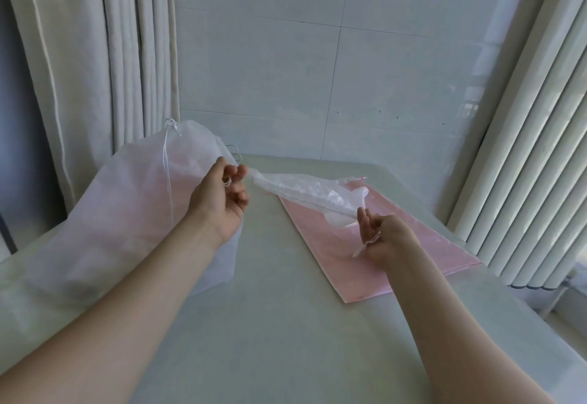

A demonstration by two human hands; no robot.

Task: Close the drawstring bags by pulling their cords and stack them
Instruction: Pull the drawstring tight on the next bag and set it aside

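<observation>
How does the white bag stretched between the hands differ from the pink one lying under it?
The white bag is scrunched into a narrow bundle, while the pink bag lies flat and spread out on the table. The left hand and right hand work the white bag, each holding a cord; neither touches the pink bag. One is white, the other pink. Both look like thin fabric.

Three bags. Big white translucent bag [127, 206]: left side, puffed up, pink tint showing through, mouth cinched at the far top, knotted cord [171, 125] hanging down its front. Small white bag [305, 194]: centre, gathered into a narrow crumpled strip, lifted off the desk, running far-left to near-right, left cord end [227, 181] and right cord end [370, 241] pulled apart. Pink bag [397, 254]: flat on the desk, right side, under the small one.
</observation>
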